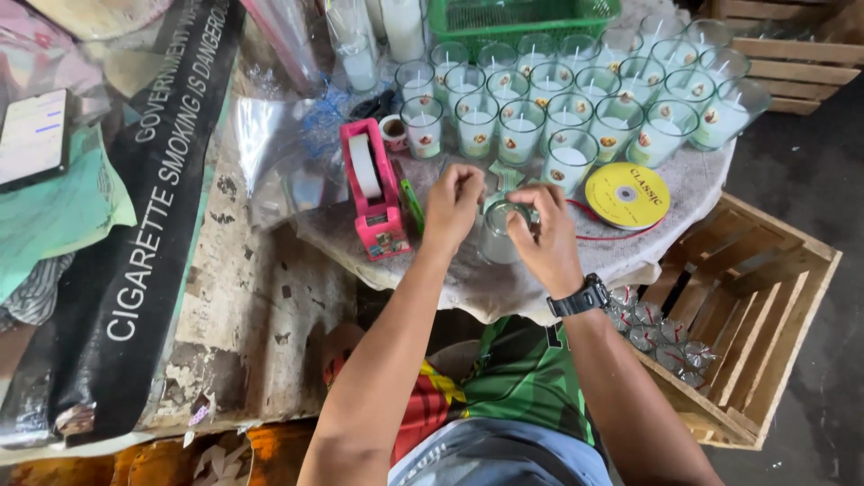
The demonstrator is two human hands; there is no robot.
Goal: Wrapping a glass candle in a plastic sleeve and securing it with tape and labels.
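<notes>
Glass (498, 230) is being held at table (702, 193) near edge, centre of view, just at 6 o'clock from the rows of candles (576, 99)

Left hand (453, 205) is being kept at the glass's 10 o'clock, fingertips pinched together on something thin above the rim; what exactly is being pinched cannot be told, likely wrap or ribbon. Right hand (544, 236) is being kept at 3 o'clock, fingers curled round the glass wall and rim, thumb pressing in, watch (580, 298) on that wrist

Handling judgement: glass is looking small, rigid, smooth and breakable; light if empty, a bit heavier if wax is filling it (not clear from here). Slip risk is being raised by any clear film over it. Best grip is being judged as round the side wall, low to mid height, not by the rim alone

Around it: pink tape dispenser (373, 193) at 9 o'clock, yellow spool (627, 194) at 2 o'clock, red ribbon trailing from it, green basket (522, 18) at 12 o'clock, wooden crate (747, 306) at 4 o'clock with wrapped pieces lying inside
</notes>
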